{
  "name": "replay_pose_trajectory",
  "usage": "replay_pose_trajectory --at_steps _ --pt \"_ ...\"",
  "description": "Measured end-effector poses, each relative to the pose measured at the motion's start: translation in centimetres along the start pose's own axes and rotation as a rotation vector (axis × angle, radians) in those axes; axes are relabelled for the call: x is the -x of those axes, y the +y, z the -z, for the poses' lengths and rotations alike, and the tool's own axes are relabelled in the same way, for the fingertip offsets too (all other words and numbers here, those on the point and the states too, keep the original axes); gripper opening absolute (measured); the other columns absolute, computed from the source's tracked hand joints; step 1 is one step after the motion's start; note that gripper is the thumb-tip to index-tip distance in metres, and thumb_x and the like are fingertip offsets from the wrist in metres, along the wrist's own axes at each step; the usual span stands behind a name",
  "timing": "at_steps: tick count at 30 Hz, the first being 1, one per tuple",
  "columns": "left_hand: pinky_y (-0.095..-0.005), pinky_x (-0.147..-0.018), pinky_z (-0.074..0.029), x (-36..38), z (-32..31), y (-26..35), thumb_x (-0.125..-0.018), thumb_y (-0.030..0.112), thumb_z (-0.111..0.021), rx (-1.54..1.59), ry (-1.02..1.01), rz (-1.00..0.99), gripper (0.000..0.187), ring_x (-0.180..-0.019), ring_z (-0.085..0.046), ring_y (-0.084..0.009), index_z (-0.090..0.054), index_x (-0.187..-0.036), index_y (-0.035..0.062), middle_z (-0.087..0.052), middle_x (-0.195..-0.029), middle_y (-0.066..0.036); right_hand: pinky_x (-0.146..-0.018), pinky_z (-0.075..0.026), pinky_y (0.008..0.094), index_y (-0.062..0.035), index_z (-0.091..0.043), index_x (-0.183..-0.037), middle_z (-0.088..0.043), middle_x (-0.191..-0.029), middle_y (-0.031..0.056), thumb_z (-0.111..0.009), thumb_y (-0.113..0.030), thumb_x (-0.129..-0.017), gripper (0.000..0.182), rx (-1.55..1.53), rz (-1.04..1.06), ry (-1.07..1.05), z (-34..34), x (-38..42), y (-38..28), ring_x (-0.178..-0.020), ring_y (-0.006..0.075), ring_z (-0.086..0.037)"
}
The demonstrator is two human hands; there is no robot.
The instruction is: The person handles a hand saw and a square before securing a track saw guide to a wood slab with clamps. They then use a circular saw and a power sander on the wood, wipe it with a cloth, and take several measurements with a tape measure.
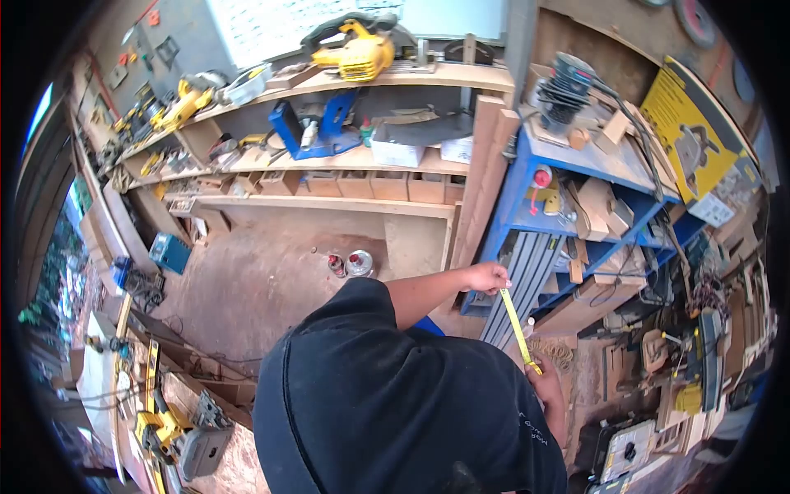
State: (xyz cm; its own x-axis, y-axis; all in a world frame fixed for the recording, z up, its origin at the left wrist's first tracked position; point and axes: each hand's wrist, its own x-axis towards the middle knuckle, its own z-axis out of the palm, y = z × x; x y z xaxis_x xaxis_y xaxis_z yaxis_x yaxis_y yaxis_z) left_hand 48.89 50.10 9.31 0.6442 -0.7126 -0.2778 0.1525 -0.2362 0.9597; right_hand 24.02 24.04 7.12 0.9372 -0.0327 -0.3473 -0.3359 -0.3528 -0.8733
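Observation:
A yellow tape measure [515, 323] is drawn out between my two hands, its blade running down and to the right. My left hand [491, 278], at the end of my stretched arm, is closed on the upper end of the blade. Lower down, my right hand [545, 382] is wrapped round the other end; the case is mostly hidden by its fingers. Just left of the blade, several long grey metal bars [520, 276] lean against a blue shelf unit [498, 239]. My dark shirt covers the lower middle of the view.
A wooden shelf [329, 165] along the far wall carries a yellow power tool [356, 56] and a blue metal frame [317, 128]. Two jars [359, 263] stand on the floor. To the left is a bench with a yellow saw [164, 424]; timber offcuts crowd the right.

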Motion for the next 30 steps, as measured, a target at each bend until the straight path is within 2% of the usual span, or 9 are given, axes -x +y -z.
replay_pose_trajectory --at_steps 5,11,17,19,25,27,28,29,30 --pt "-0.0233 -0.058 -0.043 5.3 1.8 -0.9 -0.093 0.020 -0.061 0.117 0.067 -0.034 0.015 -0.063 -0.052 -0.0070 -0.061 -0.090 0.0054 -0.057 -0.072 0.001 -0.048 -0.039 0.0254 -0.0045 -0.047 -0.132 -0.056 -0.071 0.0021 -0.068 -0.018 -0.087 0.052 0.000 0.050 -0.138 -2.2 -2.8 -3.2 -0.054 0.0087 -0.049" --pt "-0.0225 -0.062 -0.046 11.9 4.3 -3.5 -0.093 0.024 -0.063 0.135 0.038 -0.005 0.019 -0.067 -0.055 -0.0067 -0.061 -0.090 0.0056 -0.059 -0.075 0.001 -0.051 -0.041 0.0254 -0.0055 -0.048 -0.131 -0.057 -0.072 0.0018 -0.069 -0.019 -0.086 0.052 0.060 0.112 -0.268 -7.9 -4.4 -6.4 -0.057 0.0086 -0.049" --pt "-0.0262 -0.069 -0.050 13.6 9.0 -5.4 -0.091 0.025 -0.064 0.090 0.018 -0.034 0.024 -0.076 -0.061 -0.0109 -0.063 -0.099 0.0034 -0.064 -0.085 -0.004 -0.049 -0.040 0.0242 -0.0035 -0.042 -0.136 -0.056 -0.074 0.0022 -0.064 -0.015 -0.089 0.053 -0.021 0.099 -0.188 -13.9 -3.9 -9.2 -0.058 0.0082 -0.049" --pt "-0.0286 -0.074 -0.051 14.7 11.6 -5.4 -0.090 0.024 -0.064 0.019 -0.098 -0.046 0.027 -0.082 -0.062 -0.0135 -0.063 -0.107 0.0030 -0.066 -0.093 -0.006 -0.049 -0.040 0.0239 -0.0037 -0.042 -0.136 -0.054 -0.073 0.0013 -0.062 -0.013 -0.090 0.052 -0.098 0.128 -0.109 -16.4 -4.7 -10.7 -0.057 0.0077 -0.048" --pt "-0.0286 -0.074 -0.050 21.6 21.0 -9.4 -0.090 0.026 -0.064 -0.080 -0.202 -0.217 0.029 -0.082 -0.062 -0.0126 -0.063 -0.107 0.0024 -0.066 -0.092 -0.007 -0.050 -0.037 0.0218 -0.0048 -0.042 -0.135 -0.053 -0.079 0.0010 -0.061 -0.008 -0.089 0.050 -0.023 0.178 -0.109 -30.1 -9.9 -20.1 -0.060 0.0065 -0.047" --pt "-0.0282 -0.072 -0.050 25.2 24.1 -10.8 -0.089 0.027 -0.066 -0.124 -0.157 -0.261 0.030 -0.080 -0.062 -0.0122 -0.062 -0.105 0.0020 -0.066 -0.090 -0.006 -0.054 -0.042 0.0246 -0.0061 -0.040 -0.138 -0.056 -0.081 0.0029 -0.066 -0.015 -0.086 0.059 0.108 0.197 -0.166 -35.8 -11.8 -24.5 -0.064 0.0091 -0.050" --pt "-0.0281 -0.069 -0.050 26.8 25.8 -11.3 -0.087 0.027 -0.068 -0.068 -0.124 -0.145 0.029 -0.077 -0.061 -0.0118 -0.063 -0.101 0.0025 -0.066 -0.086 -0.005 -0.054 -0.042 0.0246 -0.0061 -0.040 -0.138 -0.056 -0.081 0.0029 -0.066 -0.015 -0.086 0.059 0.119 0.201 -0.182 -38.1 -12.7 -25.8 -0.064 0.0091 -0.050" --pt "-0.0281 -0.069 -0.050 28.3 27.1 -12.2 -0.087 0.027 -0.068 -0.062 -0.109 -0.145 0.029 -0.077 -0.061 -0.0118 -0.063 -0.101 0.0025 -0.066 -0.086 -0.005 -0.057 -0.044 0.0256 -0.0056 -0.039 -0.139 -0.057 -0.083 0.0044 -0.068 -0.015 -0.085 0.062 0.238 0.298 -0.214 -40.4 -13.7 -26.8 -0.066 0.0104 -0.052" --pt "-0.0280 -0.067 -0.050 29.6 28.7 -13.0 -0.087 0.026 -0.068 -0.080 0.009 -0.187 0.027 -0.076 -0.061 -0.0115 -0.063 -0.100 0.0027 -0.066 -0.085 -0.005 -0.060 -0.046 0.0266 -0.0052 -0.038 -0.139 -0.059 -0.085 0.0059 -0.070 -0.015 -0.084 0.065 0.355 0.404 -0.244 -42.6 -14.8 -28.0 -0.068 0.0117 -0.054"
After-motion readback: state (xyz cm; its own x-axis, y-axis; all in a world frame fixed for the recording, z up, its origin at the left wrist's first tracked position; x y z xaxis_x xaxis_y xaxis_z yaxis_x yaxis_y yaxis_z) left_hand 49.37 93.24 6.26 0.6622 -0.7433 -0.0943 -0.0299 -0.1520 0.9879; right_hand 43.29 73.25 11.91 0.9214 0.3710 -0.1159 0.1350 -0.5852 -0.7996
